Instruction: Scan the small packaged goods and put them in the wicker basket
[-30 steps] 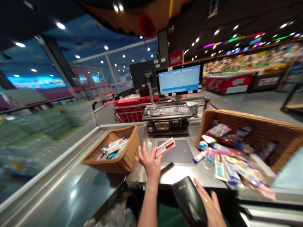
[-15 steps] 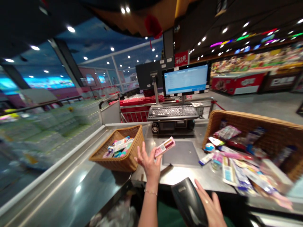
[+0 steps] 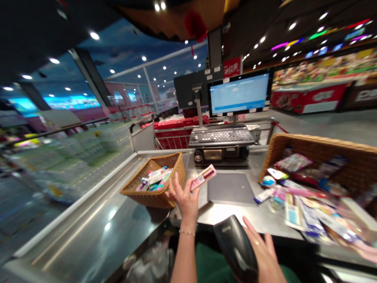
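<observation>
A slim pink packet [image 3: 204,177] with a dark red panel and a barcode is pinched between the thumb and forefinger of my left hand [image 3: 186,199]; its other fingers are spread. My right hand [image 3: 262,249] grips a black handheld barcode scanner [image 3: 236,247], whose head leans toward the left hand. The wicker basket [image 3: 159,201] just left of my left hand holds several small colourful packets. Right of the scanner, many packaged goods [image 3: 294,208] spill from a larger tipped wicker basket [image 3: 324,146] onto the steel counter.
A keyboard [image 3: 222,136] stands below a lit monitor [image 3: 240,95] at the back. In the counter's middle lies a flat grey plate [image 3: 231,188]. A metal counter edge [image 3: 73,206] runs along the left. Plastic bags [image 3: 149,263] hang below the counter.
The view has turned slightly left, so the surroundings sit further right. My left hand still holds the pink packet, and my right hand still holds the scanner, with little movement.
</observation>
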A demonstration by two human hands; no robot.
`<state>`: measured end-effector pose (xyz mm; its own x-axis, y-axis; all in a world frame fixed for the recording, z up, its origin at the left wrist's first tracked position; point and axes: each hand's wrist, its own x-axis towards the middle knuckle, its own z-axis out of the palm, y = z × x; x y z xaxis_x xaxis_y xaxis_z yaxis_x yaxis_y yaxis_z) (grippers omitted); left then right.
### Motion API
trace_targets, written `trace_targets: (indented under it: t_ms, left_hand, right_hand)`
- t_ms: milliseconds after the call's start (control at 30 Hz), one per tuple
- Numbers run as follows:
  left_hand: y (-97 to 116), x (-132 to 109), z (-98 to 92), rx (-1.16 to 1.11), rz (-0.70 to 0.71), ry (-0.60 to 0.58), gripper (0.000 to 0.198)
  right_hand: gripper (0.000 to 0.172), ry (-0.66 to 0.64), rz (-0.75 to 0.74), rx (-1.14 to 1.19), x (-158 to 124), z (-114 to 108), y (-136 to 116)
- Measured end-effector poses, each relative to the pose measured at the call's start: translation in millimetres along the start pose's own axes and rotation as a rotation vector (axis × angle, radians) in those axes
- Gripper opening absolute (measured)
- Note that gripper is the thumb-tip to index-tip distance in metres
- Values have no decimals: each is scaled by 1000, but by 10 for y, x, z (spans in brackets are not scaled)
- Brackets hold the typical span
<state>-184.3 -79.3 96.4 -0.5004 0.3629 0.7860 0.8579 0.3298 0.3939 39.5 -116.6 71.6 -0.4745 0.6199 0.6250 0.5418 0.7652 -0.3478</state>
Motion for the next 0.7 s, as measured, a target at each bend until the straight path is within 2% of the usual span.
trace_targets:
  t_ms: [100, 367, 500, 700]
  left_hand:
    - [-38, 32, -26, 13, -2, 12, 26]
    - [-271, 71, 2, 40, 30, 48, 27]
    - [-303, 89, -30, 47, 5, 48, 27]
    - [-352, 116, -100, 59, -23, 37, 28]
  right_hand:
    - [52, 0, 13, 42, -9, 20, -22]
    - [46, 30, 11, 7, 39, 55, -65]
    - [52, 49, 15, 2, 61, 86, -88]
    - [53, 50, -3, 24, 95, 100, -122]
